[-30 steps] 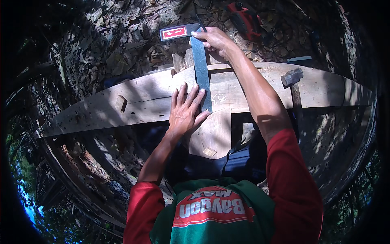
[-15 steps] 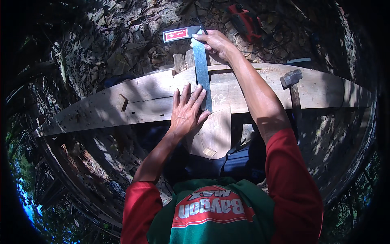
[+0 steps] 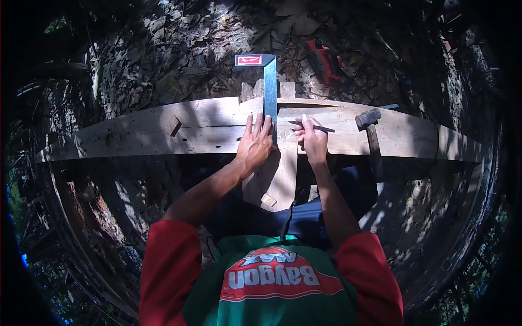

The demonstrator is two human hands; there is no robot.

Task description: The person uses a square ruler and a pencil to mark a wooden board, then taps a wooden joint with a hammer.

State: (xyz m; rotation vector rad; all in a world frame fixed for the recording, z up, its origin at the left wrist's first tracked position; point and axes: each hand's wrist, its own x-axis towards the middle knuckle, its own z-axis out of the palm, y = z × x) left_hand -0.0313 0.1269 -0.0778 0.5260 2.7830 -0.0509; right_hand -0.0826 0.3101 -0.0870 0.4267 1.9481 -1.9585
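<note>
A metal try square (image 3: 270,81) with a dark, red-labelled handle lies across a long curved wooden board (image 3: 206,130), its handle beyond the board's far edge. My left hand (image 3: 255,142) rests flat with fingers extended on the blade and the wood beside it. My right hand (image 3: 314,142) grips a slim black pencil (image 3: 327,129) just right of the blade, over pale markings on the wood. A short wooden piece (image 3: 283,179) extends from the board toward my body.
A hammer (image 3: 368,119) lies on the board at the right. A red and black power tool (image 3: 325,62) with a cord rests on the leaf-covered ground beyond it. A small wooden block (image 3: 173,126) sits on the board's left part, another (image 3: 268,199) on the short piece.
My right hand has left the square's far end and moved down over the board with the pencil. My left hand stays on the blade. The view has shifted.
</note>
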